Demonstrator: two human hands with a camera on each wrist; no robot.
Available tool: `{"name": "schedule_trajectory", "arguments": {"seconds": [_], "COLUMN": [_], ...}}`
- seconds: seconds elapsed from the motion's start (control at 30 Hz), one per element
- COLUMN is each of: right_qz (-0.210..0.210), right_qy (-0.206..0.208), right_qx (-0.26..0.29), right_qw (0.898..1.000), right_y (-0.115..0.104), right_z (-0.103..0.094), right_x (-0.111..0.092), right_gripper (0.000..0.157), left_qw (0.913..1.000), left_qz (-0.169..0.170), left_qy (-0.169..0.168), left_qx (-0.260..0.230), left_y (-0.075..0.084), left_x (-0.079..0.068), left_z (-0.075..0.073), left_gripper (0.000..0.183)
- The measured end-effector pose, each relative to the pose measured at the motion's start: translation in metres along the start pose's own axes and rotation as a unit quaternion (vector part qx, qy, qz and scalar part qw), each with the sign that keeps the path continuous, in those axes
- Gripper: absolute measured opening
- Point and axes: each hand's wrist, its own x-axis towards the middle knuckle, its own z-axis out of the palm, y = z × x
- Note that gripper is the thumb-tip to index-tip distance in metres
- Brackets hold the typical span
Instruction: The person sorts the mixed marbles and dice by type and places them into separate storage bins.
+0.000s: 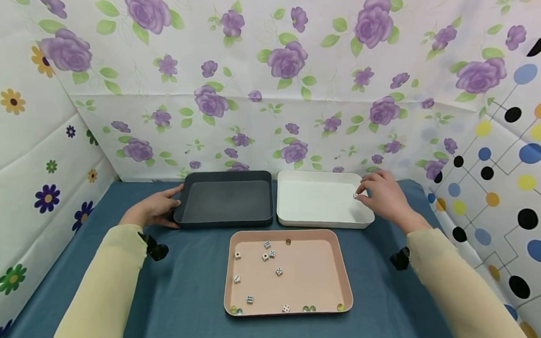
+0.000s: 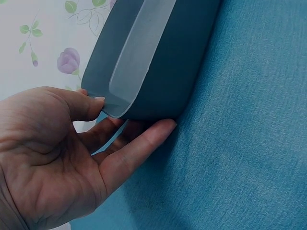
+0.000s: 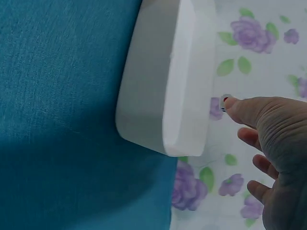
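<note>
My right hand (image 1: 384, 196) pinches a small white die (image 3: 223, 104) between thumb and fingertips, over the right part of a white tray (image 1: 315, 199). Red and dark spots show on the die in the right wrist view. At the left end of a dark grey tray (image 1: 225, 200), my left hand (image 1: 154, 207) holds the corner. Its thumb lies at the rim, and the other fingers bear against the outer wall in the left wrist view. Nearer to me lies a pink tray (image 1: 310, 278) with several white dice, such as one die (image 1: 279, 271) near its middle.
Several glassy yellow-green beads, including one bead (image 1: 340, 307) in the near right corner, lie in the pink tray. A blue cloth (image 1: 191, 287) covers the table. Behind the trays rises a flowered sheet (image 1: 257, 76), and a dotted sheet (image 1: 498, 201) stands on the right.
</note>
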Motion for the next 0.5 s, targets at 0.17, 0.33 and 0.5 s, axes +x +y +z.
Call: {"name": "schedule_trajectory", "arguments": {"seconds": [0.17, 0.33, 0.5], "right_qz": [0.007, 0.017, 0.022], "right_qy": [-0.029, -0.039, -0.042], "right_qx": [0.001, -0.003, -0.013], "right_qw": [1.0, 0.999, 0.999], "right_y": [0.004, 0.006, 0.008], "right_z": [0.015, 0.028, 0.037], "right_x": [0.006, 0.01, 0.013], "right_gripper": [0.008, 0.007, 0.008], "left_qw": [1.0, 1.0, 1.0], "left_qz": [0.001, 0.001, -0.003], "left_qy": [0.001, 0.0, 0.001], "left_qx": [0.0, 0.003, 0.004], "left_y": [-0.001, -0.003, -0.001], "left_x": [0.001, 0.002, 0.0], "left_z": [-0.001, -0.001, -0.002], "left_gripper": [0.067, 0.066, 0.066]}}
